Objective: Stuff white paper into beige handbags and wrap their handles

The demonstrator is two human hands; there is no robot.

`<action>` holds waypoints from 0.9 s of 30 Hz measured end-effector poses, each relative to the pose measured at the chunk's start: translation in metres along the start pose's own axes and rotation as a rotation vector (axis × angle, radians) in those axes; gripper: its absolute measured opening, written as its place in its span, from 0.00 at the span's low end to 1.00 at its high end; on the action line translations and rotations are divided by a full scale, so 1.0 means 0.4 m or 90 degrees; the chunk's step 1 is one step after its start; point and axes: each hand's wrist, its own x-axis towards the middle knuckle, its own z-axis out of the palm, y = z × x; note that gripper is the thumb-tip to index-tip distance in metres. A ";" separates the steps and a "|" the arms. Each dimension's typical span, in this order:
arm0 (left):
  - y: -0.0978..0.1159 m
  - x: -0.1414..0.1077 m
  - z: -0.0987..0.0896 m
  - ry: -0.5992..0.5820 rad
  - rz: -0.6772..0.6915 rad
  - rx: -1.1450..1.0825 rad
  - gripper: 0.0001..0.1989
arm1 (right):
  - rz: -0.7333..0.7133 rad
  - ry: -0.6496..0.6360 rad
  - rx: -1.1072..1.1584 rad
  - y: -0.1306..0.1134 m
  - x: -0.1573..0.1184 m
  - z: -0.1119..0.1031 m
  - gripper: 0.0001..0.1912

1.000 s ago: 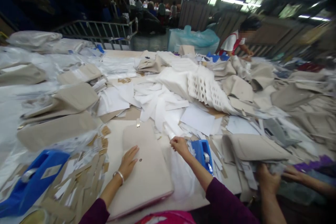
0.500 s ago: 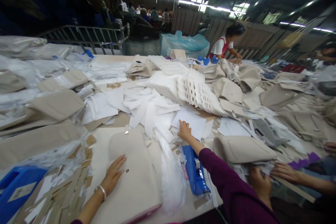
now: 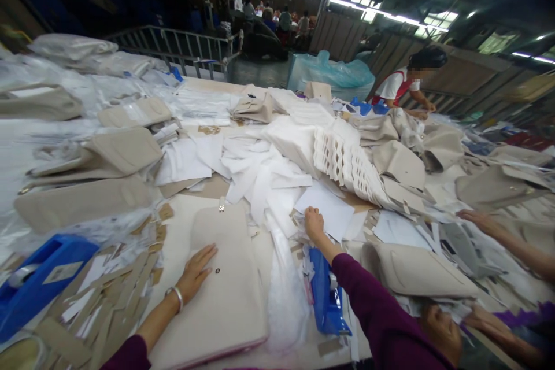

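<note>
A beige handbag (image 3: 234, 300) with a metal clasp piece at its top lies flat in front of me. My left hand (image 3: 197, 269), with a bracelet on its wrist, rests on the bag's left side, fingers stretched out. Farther right, my right hand (image 3: 314, 224) reaches to the left part of a white paper sheet (image 3: 332, 206). Its fingers are curled together, and whatever is between them is hidden. Just below that hand stands a blue tape dispenser (image 3: 323, 300), partly behind my purple sleeve. White foam strips (image 3: 269, 185) lie between the bag and the sheet.
Another blue tape dispenser (image 3: 65, 266) stands at left beside cardboard strips (image 3: 117, 295). A wavy white foam stack (image 3: 342, 156) fills the middle. A co-worker's hands (image 3: 442, 329) are close at right, near a beige bag (image 3: 427, 269). Another person (image 3: 403, 84) leans over the far side.
The view has swung left, so things sit farther right. My right hand has stayed by the sheet, fingers now curled more downward. At right, another person's arm now reaches over the table.
</note>
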 end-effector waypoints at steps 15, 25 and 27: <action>0.059 -0.016 -0.010 0.033 -0.050 -0.065 0.26 | 0.126 -0.011 0.073 0.025 -0.019 -0.131 0.16; 0.072 -0.014 -0.035 0.069 -0.065 -0.133 0.20 | -0.437 -0.038 0.426 -0.376 -0.321 -0.150 0.13; 0.069 -0.013 -0.043 0.082 -0.076 -0.196 0.17 | -0.536 -0.085 0.397 -0.426 -0.361 -0.145 0.13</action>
